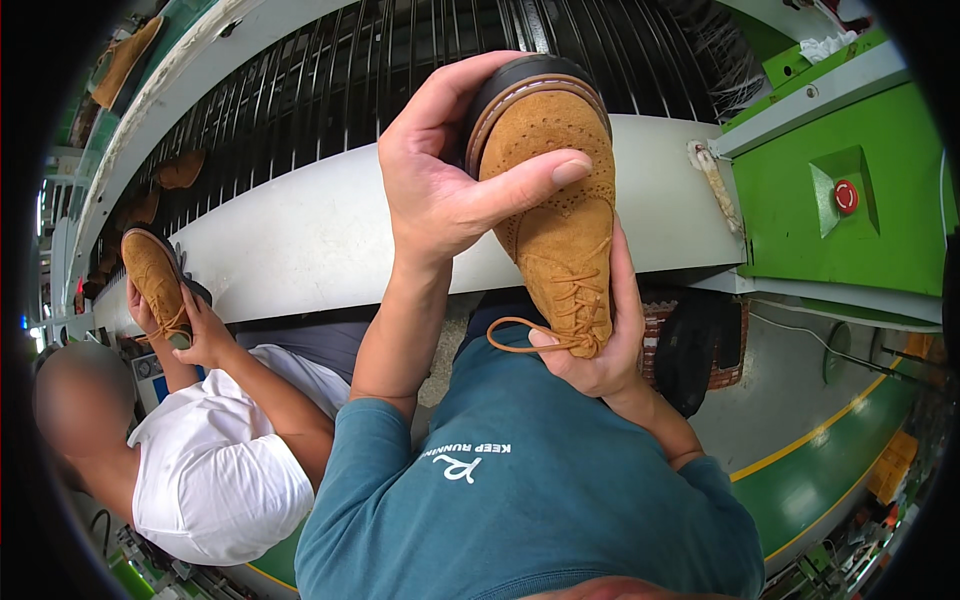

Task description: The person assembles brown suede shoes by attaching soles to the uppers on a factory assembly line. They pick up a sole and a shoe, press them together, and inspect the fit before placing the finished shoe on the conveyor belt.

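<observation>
A tan suede lace-up shoe (560, 235) with punched holes over its toe and a dark sole is held up in front of me, toe away from me. My left hand (440, 165) is closed round the toe end, the thumb lying across the upper and the fingers passing behind the sole. Around the heel end curls my right hand (605, 365), beside the laces; its palm is partly hidden by the shoe. One loop of the brown lace (512, 335) hangs out to the left.
Beyond a white ledge (310, 235) runs a dark roller conveyor (330, 100) with more tan shoes at left. A co-worker in a white shirt (220, 470) holds a similar shoe (155, 275). A green machine panel (800, 215) with a red button (846, 196) stands right, near a brown basket (733, 345).
</observation>
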{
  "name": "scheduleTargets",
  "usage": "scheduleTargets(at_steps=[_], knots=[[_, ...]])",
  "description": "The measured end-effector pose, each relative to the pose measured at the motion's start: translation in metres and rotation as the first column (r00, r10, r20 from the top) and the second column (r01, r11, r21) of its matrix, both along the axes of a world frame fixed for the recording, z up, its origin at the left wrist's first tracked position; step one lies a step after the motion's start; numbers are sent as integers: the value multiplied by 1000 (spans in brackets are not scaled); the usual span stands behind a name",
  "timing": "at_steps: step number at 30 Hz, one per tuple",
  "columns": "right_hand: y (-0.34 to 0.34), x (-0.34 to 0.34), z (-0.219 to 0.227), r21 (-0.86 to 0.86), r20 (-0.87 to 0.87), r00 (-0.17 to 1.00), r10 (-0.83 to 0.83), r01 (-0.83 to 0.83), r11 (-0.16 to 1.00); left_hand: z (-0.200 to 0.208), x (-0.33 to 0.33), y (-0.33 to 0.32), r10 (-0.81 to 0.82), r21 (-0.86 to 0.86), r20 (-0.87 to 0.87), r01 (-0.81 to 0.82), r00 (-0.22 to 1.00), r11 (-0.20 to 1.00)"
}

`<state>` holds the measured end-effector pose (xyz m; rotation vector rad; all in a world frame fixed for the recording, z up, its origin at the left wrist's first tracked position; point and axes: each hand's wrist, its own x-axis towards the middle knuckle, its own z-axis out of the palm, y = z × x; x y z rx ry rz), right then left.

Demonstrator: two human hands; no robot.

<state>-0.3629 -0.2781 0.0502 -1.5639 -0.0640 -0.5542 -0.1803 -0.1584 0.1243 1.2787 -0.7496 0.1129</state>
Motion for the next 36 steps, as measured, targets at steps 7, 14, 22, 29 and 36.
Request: scheduleTargets(at_steps=[7,14,22,29,36], knots=[[-1,0,-2,-4,7,1000,5,-5,1000,0,1,1,8,12,24,-8,1000,1000],[-1,1,-1,-30,11,1000,1,0,1000,1,0,3,-12,15,9,12,1000,1000],[-2,1,0,-70,16,1000,-2,3,998,1,0,3,-29,-3,7,29,1000,1000],[-4,1,0,-84,31,999,15,-13,996,1,0,8,-75,-23,-38,74,996,997],[-4,2,4,-168,100,995,-10,26,985,0,2,14,-133,-46,-84,130,988,991]])
